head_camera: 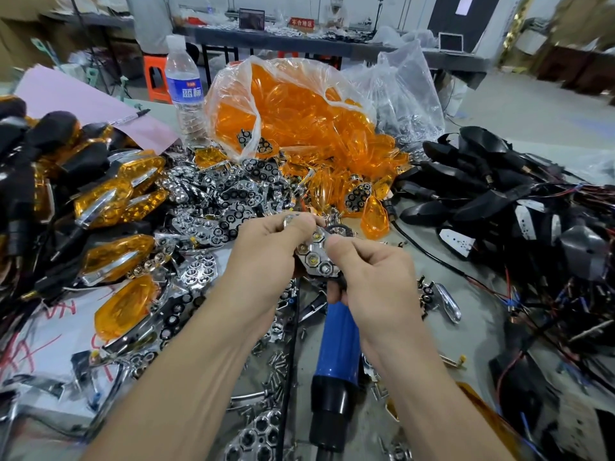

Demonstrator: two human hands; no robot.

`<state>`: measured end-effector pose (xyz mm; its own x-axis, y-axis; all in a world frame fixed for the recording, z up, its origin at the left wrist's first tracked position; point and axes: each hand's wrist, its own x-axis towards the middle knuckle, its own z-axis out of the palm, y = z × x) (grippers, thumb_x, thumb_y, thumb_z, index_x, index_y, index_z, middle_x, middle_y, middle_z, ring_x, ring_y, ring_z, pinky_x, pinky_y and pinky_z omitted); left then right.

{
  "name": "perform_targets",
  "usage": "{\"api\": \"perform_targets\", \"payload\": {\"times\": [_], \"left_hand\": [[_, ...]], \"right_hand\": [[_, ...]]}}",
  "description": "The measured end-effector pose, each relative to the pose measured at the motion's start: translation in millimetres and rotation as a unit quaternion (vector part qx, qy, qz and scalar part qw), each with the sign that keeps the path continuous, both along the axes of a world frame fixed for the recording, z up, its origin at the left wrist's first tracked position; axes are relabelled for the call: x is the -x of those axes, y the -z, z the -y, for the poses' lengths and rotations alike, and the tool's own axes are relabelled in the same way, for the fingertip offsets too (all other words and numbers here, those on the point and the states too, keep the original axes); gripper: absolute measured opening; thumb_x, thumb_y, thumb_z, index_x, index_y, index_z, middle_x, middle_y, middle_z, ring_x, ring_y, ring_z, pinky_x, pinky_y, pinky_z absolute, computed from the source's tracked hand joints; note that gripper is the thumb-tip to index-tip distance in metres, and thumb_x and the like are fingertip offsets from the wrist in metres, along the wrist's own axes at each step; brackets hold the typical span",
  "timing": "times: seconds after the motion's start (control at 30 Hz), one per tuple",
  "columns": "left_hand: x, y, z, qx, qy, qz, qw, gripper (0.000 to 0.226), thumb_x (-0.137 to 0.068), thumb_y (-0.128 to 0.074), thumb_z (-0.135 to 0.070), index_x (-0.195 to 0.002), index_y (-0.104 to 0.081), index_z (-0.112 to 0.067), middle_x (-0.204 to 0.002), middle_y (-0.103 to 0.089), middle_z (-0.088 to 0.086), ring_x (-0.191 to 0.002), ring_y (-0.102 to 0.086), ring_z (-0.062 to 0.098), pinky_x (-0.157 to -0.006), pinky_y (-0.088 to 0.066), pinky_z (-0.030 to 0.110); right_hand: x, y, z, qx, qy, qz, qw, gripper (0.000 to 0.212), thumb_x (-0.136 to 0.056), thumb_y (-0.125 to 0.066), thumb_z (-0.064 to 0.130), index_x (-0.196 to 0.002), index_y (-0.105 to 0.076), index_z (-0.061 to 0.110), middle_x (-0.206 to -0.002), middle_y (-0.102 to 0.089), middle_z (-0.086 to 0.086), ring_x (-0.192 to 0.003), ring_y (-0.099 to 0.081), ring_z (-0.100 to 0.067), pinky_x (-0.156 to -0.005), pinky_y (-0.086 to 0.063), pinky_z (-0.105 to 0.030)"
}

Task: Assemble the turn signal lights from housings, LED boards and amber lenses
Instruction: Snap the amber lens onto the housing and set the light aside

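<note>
Both hands meet over the middle of the table on one chrome reflector piece (316, 257) with hexagonal LED cups, seated in a black housing that is mostly hidden. My left hand (266, 254) pinches its upper end with thumb and fingertips. My right hand (369, 277) grips its lower end, thumb pressed on the chrome face. Loose chrome reflectors (233, 197) are heaped behind the hands. Amber lenses (299, 108) fill an open plastic bag. Black housings with wires (492, 194) pile at the right. Finished amber lights (109, 201) lie at the left.
A blue and black electric screwdriver (336, 357) lies under my right wrist, with several small screws (276, 367) scattered beside it. A water bottle (183, 91) stands behind the heap, next to a pink sheet with a marker pen (129, 118). Another workbench (299, 41) stands in the background.
</note>
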<state>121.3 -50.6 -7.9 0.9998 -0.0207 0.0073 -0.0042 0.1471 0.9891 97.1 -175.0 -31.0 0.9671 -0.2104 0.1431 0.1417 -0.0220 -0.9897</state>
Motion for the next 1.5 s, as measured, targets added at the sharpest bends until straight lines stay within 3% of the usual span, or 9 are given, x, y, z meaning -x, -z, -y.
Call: {"api": "perform_targets", "payload": {"times": [0.3,0.5,0.6,0.73,1.0,1.17,1.27,1.37,1.5], "left_hand": [[-6,-2,-12,0.034,0.096,-0.042,0.994,0.044,-0.109,-0.044,-0.032,-0.096,-0.083,-0.019,-0.108,-0.077,0.018,-0.086,-0.071,0.025,-0.080,-0.062,0.046],[-1,0,-3,-0.020,0.008,0.004,1.000,0.044,-0.108,-0.050,-0.018,-0.078,-0.082,-0.018,-0.061,-0.065,-0.001,-0.052,-0.059,0.012,-0.051,-0.055,0.028],[-3,4,0,-0.085,-0.039,0.032,0.995,0.035,-0.102,-0.055,-0.031,-0.083,-0.081,-0.017,-0.061,-0.036,0.009,-0.057,-0.037,0.023,-0.062,-0.050,0.035],[6,2,9,-0.032,0.005,0.002,0.999,0.036,-0.094,-0.058,-0.046,-0.088,-0.077,-0.016,-0.073,-0.066,-0.005,-0.072,-0.060,0.017,-0.082,-0.054,0.049],[-7,-11,-21,0.087,-0.107,-0.073,0.988,0.031,-0.106,-0.053,-0.026,-0.089,-0.076,-0.013,-0.074,-0.077,0.000,-0.064,-0.070,0.013,-0.058,-0.058,0.029],[-23,-16,-66,0.216,-0.142,-0.108,0.960,0.026,-0.107,-0.052,-0.020,-0.111,-0.070,-0.002,-0.069,-0.074,0.009,-0.051,-0.065,0.017,-0.044,-0.051,0.023],[-31,-12,-82,0.222,-0.170,-0.125,0.952,0.025,-0.105,-0.054,-0.019,-0.118,-0.068,-0.003,-0.066,-0.071,0.009,-0.043,-0.056,0.014,-0.036,-0.042,0.018],[-37,-8,-96,0.211,-0.192,-0.140,0.948,0.020,-0.103,-0.056,-0.018,-0.116,-0.065,-0.007,-0.067,-0.072,0.012,-0.041,-0.053,0.015,-0.033,-0.039,0.017],[-37,-7,-106,0.136,-0.216,-0.137,0.957,0.012,-0.100,-0.058,-0.016,-0.099,-0.068,-0.010,-0.069,-0.075,0.013,-0.040,-0.052,0.015,-0.033,-0.036,0.017]], "right_hand": [[-1,-6,7,0.006,0.016,0.024,1.000,0.016,-0.090,-0.069,0.035,-0.083,-0.084,0.033,-0.059,-0.063,-0.006,-0.049,-0.049,-0.015,-0.050,-0.043,-0.032],[2,-4,5,0.108,0.044,0.022,0.993,0.048,-0.088,-0.064,0.053,-0.074,-0.069,0.007,-0.051,-0.048,-0.003,-0.049,-0.044,-0.022,-0.051,-0.042,-0.044],[2,-7,4,0.108,0.042,0.029,0.993,0.049,-0.086,-0.066,0.052,-0.074,-0.069,0.005,-0.054,-0.046,-0.008,-0.053,-0.040,-0.020,-0.051,-0.047,-0.054],[2,-11,4,0.058,0.071,0.025,0.995,0.046,-0.089,-0.065,0.048,-0.079,-0.071,0.004,-0.059,-0.059,-0.016,-0.053,-0.047,-0.021,-0.049,-0.046,-0.052],[-7,-36,-9,0.211,-0.026,-0.029,0.977,0.069,-0.089,-0.053,0.065,-0.073,-0.067,0.000,-0.056,-0.063,-0.008,-0.049,-0.054,-0.022,-0.056,-0.052,-0.047],[-55,-51,-7,0.412,-0.069,-0.103,0.903,0.024,-0.101,-0.057,0.009,-0.099,-0.080,0.015,-0.081,-0.076,0.002,-0.046,-0.058,0.000,-0.042,-0.042,-0.010],[-78,-45,-21,0.501,-0.158,-0.121,0.842,0.052,-0.097,-0.056,-0.003,-0.135,-0.066,0.030,-0.140,-0.064,0.001,-0.089,-0.072,-0.012,-0.071,-0.061,-0.022],[-86,-34,-35,0.564,-0.214,-0.097,0.791,0.045,-0.097,-0.070,0.018,-0.140,-0.063,0.028,-0.136,-0.067,-0.001,-0.081,-0.066,-0.008,-0.096,-0.055,-0.030],[-95,-22,-35,0.612,-0.182,-0.075,0.766,0.022,-0.093,-0.073,0.019,-0.113,-0.078,0.027,-0.114,-0.074,0.000,-0.055,-0.052,-0.001,-0.051,-0.043,-0.017]]}}
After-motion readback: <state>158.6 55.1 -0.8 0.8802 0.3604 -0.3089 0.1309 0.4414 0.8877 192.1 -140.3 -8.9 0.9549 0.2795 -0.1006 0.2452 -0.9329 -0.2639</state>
